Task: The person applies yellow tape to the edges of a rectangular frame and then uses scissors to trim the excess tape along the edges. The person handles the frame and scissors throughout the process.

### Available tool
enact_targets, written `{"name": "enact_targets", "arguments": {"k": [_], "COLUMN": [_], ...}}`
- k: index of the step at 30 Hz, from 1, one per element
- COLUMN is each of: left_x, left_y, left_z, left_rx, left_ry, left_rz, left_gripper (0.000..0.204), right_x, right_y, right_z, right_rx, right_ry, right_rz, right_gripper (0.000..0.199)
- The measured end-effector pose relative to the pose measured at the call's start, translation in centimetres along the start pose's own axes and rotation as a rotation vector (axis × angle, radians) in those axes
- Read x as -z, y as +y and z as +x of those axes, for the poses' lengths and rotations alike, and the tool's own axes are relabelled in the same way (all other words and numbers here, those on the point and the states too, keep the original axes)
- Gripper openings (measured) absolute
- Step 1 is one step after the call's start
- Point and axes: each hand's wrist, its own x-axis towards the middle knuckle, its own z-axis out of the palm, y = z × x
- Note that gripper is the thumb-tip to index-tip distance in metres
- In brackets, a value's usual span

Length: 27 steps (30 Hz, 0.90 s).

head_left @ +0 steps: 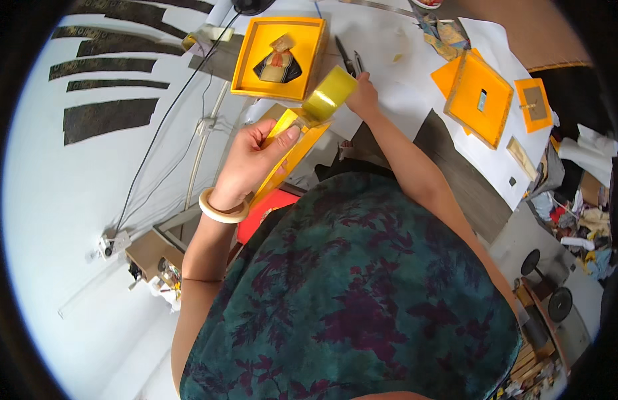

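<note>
My left hand [249, 157], with a cream bangle at its wrist, is closed around a long yellow box-like piece [292, 157], thumb pressed near its upper end. A roll of shiny yellowish tape [331, 93] sits against that upper end; whether my fingers also grip it is hidden. My right hand [364, 99] reaches over the table beyond the roll, closed on what looks like a pair of scissors [345, 56] with dark blades spread apart. Part of that hand is behind the tape. Just beyond my left hand lies a yellow tray-like box [247, 70] holding a small dressed figure [278, 63].
On the white-papered table's right lie a yellow tray [495, 100] and a smaller yellow square [534, 105]. Crumpled patterned scraps [447, 37] are at the back. A black cable [165, 110] runs down the left wall. A cluttered heap [589, 220] fills the far right.
</note>
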Motion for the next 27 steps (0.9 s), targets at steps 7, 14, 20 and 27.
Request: {"name": "enact_targets", "arguments": {"k": [7,14,20,27], "left_x": [-0.7,-5.3,-9.6,-13.0], "left_y": [0.9,1.6,4.0,4.7], "left_z": [4.0,8.6,10.8,12.5], "left_rx": [-0.028,-0.045,-0.034,-0.027], "left_ry": [-0.203,-0.294,-0.393,-0.470], "left_rz": [-0.033,0.185,0.361,0.471], "left_gripper": [0.024,0.025,0.025,0.025], "right_x": [13.0,23.2,25.4,25.1], "right_y": [3.5,8.7,8.4,8.0], "right_z": [-13.1,-26.8,-30.6,-29.6], "right_rx": [0.164,-0.308,-0.400,-0.331], "right_ry": [0.167,-0.159,-0.313,-0.270], "right_rz": [0.289,1.012,1.093,1.144], "right_gripper": [0.042,0.021,0.051,0.064]}}
